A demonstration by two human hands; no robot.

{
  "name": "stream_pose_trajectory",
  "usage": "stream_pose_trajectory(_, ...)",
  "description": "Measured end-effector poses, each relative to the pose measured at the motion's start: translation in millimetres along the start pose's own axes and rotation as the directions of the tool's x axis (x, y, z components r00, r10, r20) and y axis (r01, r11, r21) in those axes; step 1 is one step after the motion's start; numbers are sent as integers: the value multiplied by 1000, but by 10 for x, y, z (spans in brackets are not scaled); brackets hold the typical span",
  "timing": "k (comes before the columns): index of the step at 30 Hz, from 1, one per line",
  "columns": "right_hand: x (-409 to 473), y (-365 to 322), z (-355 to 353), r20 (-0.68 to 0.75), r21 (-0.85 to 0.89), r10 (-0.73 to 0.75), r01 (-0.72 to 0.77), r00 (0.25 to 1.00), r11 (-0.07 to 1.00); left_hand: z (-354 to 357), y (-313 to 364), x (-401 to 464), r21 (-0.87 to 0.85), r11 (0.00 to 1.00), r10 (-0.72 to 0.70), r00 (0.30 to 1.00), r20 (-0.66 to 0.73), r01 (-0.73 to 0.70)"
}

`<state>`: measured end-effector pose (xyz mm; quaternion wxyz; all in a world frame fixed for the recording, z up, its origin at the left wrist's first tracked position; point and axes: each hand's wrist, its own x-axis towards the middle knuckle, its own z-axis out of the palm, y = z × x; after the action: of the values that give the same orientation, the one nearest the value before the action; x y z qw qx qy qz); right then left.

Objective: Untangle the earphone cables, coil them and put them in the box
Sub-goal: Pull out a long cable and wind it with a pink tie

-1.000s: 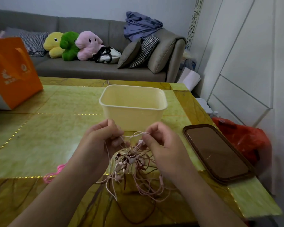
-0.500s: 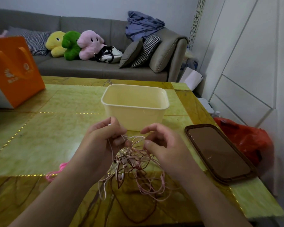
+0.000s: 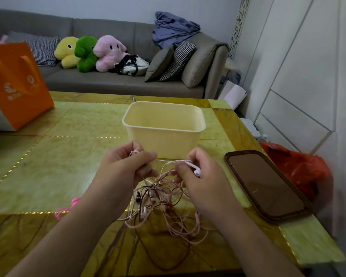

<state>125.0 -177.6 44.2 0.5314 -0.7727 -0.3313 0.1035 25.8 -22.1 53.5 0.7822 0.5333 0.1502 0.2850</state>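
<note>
Two hands worked one tangle (image 3: 160,196) of cables: the left hand (image 3: 124,168) pinched a strand, the right hand (image 3: 198,176) gripped one earbud (image 3: 196,170). One box (image 3: 164,128) stood behind, one lid (image 3: 266,184) at right.

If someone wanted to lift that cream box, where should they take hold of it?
Judging by its shape, grip the cream box by its rolled rim at the two short sides, coming from above. The top is open and the rim juts out; both hands and the cable tangle crowd its near wall.

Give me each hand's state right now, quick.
Left hand: closed, pinching a white earphone cable from the tangle.
Right hand: closed, holding the same cable near its white earbud.
</note>
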Motion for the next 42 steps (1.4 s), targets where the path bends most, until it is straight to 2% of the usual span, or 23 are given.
stream_pose_trajectory(3,17,5,-14,-53,5,10,-10,999,1000,-37,-26,9,96,995,26,1000,-3,-25)
stream_pose_trajectory(6,61,-31,-90,-89,242,67,-44,994,969,-91,-15,20,205,977,59,998,0,-57)
stream_pose_trajectory(8,95,-20,-130,-87,354,89,-53,992,934,-102,19,10,220,973,66,998,19,-69)
stream_pose_trajectory(12,118,11,-181,-82,411,115,-72,990,909,-81,52,1,245,967,65,998,22,-68)
stream_pose_trajectory(15,109,8,-199,16,463,145,-136,989,876,-64,57,1,201,978,49,998,31,-54)
stream_pose_trajectory(18,105,26,-170,129,360,117,-157,985,920,-44,84,-16,163,986,38,998,56,-47)
stream_pose_trajectory(22,79,30,-110,179,188,32,-66,983,980,-33,115,-44,104,994,36,994,107,-47)
stream_pose_trajectory(26,9,-29,-23,311,215,-73,5,948,977,-22,122,-72,81,996,26,980,198,-43)
stream_pose_trajectory(31,63,-2,55,265,131,-89,56,960,990,-53,164,-79,99,992,53,957,286,-84)
stream_pose_trajectory(35,45,-1,51,365,57,-104,90,925,994,-72,179,-78,19,998,47,941,334,-57)
stream_pose_trajectory(38,23,-37,126,342,-52,-133,160,930,986,-71,169,-65,-11,999,33,947,319,-31)
stream_pose_trajectory(42,-5,33,224,261,-138,-127,167,957,976,-69,141,-73,58,997,30,959,280,-48)
